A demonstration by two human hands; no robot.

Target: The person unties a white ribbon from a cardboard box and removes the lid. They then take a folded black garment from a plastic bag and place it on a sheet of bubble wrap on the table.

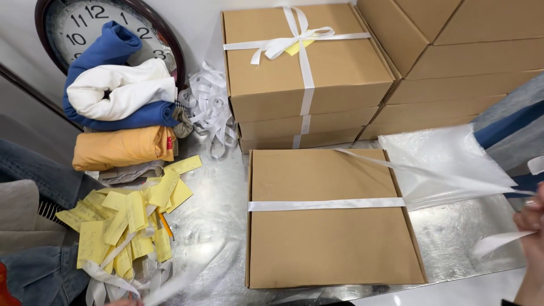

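Pinching the white ribbon at the frame's right edge, the right hand pulls it taut leftward across the flat brown box on the table, while the left hand, barely visible, cannot be judged.

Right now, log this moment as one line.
right hand pulling white ribbon | ribbon across brown box | left hand mostly hidden

Box stacks behind; table left free.
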